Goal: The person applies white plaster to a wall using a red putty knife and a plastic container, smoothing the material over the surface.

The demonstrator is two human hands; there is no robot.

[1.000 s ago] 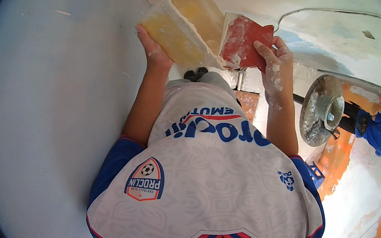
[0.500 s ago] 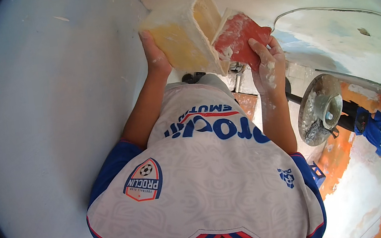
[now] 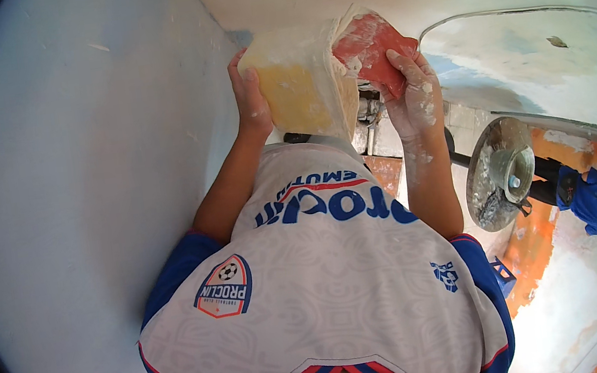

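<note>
The left hand (image 3: pixel 251 98) holds a yellow tray (image 3: pixel 296 85) up near the wall (image 3: pixel 86 177), with its grip closed around the left side of the tray, thumb on the face. The right hand (image 3: pixel 415 99) has its grip closed on a red trowel (image 3: pixel 370 45), whose edge touches the right rim of the tray. Both hands and the trowel are smeared with white plaster. The tray is raised in front of the chest, above the white shirt (image 3: pixel 327 288). To the right, lower down, lies a round metal dish (image 3: pixel 497 175), and beside it a blue cloth (image 3: pixel 588 197) on an orange floor (image 3: pixel 533 253).
</note>
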